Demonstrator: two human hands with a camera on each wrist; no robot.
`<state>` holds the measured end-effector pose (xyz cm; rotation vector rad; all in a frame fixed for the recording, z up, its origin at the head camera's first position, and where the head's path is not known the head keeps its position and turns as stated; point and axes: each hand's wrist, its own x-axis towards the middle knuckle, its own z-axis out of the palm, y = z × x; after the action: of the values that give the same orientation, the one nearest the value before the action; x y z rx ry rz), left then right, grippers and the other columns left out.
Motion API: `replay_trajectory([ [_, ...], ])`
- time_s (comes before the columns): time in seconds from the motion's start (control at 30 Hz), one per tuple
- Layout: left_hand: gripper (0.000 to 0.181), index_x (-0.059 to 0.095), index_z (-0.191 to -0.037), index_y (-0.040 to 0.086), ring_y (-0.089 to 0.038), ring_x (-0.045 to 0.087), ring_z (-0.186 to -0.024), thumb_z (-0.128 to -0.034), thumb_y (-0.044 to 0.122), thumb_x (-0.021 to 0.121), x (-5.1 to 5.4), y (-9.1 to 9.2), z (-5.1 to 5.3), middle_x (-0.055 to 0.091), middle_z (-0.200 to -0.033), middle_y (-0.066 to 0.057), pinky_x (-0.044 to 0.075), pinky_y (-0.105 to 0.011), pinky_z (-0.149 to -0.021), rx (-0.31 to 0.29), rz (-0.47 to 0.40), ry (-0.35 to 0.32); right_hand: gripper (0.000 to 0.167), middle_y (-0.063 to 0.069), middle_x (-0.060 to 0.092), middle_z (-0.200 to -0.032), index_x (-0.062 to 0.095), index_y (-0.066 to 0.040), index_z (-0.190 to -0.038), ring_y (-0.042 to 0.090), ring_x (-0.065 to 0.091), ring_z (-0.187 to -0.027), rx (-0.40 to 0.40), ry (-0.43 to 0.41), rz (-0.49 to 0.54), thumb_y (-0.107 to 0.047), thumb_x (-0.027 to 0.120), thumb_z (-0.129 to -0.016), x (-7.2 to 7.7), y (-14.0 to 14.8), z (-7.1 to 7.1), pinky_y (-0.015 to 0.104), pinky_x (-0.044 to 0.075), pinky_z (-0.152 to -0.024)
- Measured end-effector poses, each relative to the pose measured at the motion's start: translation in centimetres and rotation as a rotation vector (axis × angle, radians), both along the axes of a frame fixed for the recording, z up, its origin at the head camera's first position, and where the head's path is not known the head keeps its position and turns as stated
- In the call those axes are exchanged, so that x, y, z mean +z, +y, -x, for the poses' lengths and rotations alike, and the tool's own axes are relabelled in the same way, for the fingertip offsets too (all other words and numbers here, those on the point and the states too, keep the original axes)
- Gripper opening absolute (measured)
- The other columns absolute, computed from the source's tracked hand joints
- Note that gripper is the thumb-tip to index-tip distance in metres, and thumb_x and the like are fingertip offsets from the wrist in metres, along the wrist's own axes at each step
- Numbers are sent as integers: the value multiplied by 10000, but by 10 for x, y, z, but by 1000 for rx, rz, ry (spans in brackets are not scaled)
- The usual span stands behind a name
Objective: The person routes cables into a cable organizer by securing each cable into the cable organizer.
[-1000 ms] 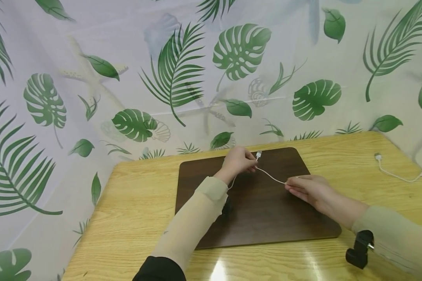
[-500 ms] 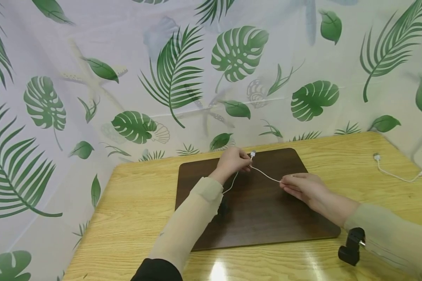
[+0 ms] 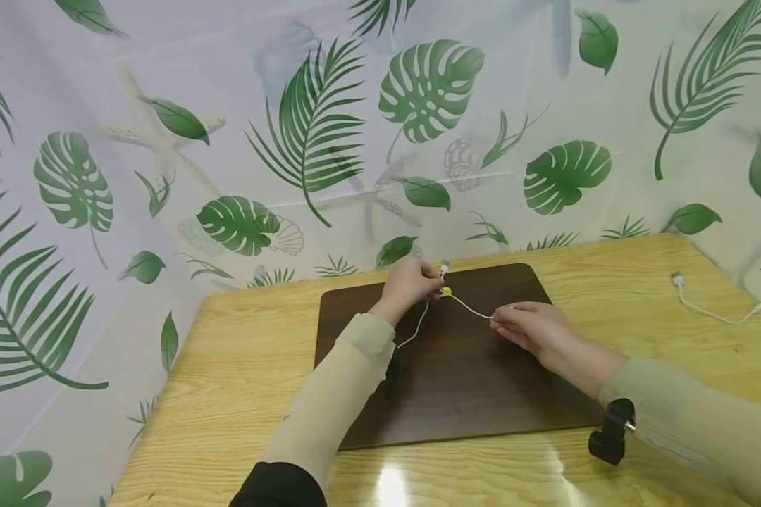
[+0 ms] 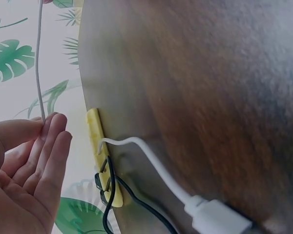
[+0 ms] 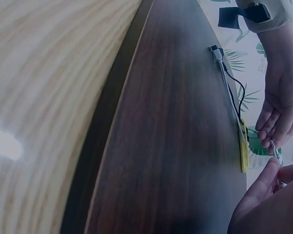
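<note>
My left hand [image 3: 409, 285] pinches a thin white cable [image 3: 466, 306] above the far edge of the dark board [image 3: 482, 380]; a white USB plug [image 3: 444, 267] sticks up beside its fingers. To the right, my right hand [image 3: 533, 331] pinches the same cable, which sags slightly between the hands. In the left wrist view the left hand [image 4: 34, 165] has the cable [image 4: 38, 63] between thumb and fingertips. Beyond it a yellow strip [image 4: 94, 129] lies on the board's edge, with black cords and a white cord running through it to a white plug [image 4: 219, 217].
Another short white cable [image 3: 710, 313] lies on the wooden table [image 3: 241, 366] at the far right. A leaf-patterned cloth [image 3: 355, 141] hangs behind the table. A black wrist mount [image 3: 611, 431] sits on my right sleeve.
Both hands have moved slightly left and away from me, still pinching the cable. The yellow strip, hidden before, now shows beside the left hand in the head view.
</note>
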<state>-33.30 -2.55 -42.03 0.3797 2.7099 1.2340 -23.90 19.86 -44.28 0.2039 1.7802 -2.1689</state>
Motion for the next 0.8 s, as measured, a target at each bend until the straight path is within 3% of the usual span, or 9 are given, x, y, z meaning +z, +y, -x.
replay_trajectory([
  [0.13,158,825,-1011,-43,-307,819,-859,-1004,79,725,-3,-1,2,822,-944,-187,664,-349,-747,15,-13,2,90,-67,745,-835,674,4,-1069,24,744,-793,-17,-9,-1,-11,587,-1053,0,-5,0,178,618,-799],
  [0.33,133,834,-996,2,-231,818,-821,-985,110,756,-7,-3,6,830,-936,-134,609,-205,-642,48,45,37,325,-72,739,-828,536,155,-1324,17,740,-782,-30,-12,-31,-18,585,-1054,-2,-15,1,170,616,-786],
  [0.67,113,861,-958,57,-217,815,-865,-971,125,771,-13,-3,10,815,-1060,-75,616,-242,-726,94,133,53,349,-81,730,-820,539,162,-1340,6,723,-766,-31,-17,-112,-46,581,-1063,-2,-24,2,161,610,-767],
  [0.8,115,869,-948,79,-208,800,-840,-964,131,768,-15,-1,11,833,-993,-63,598,-242,-699,95,183,68,332,-79,729,-816,550,155,-1322,7,721,-763,-31,-18,-128,-51,580,-1063,-4,-25,3,162,610,-764],
])
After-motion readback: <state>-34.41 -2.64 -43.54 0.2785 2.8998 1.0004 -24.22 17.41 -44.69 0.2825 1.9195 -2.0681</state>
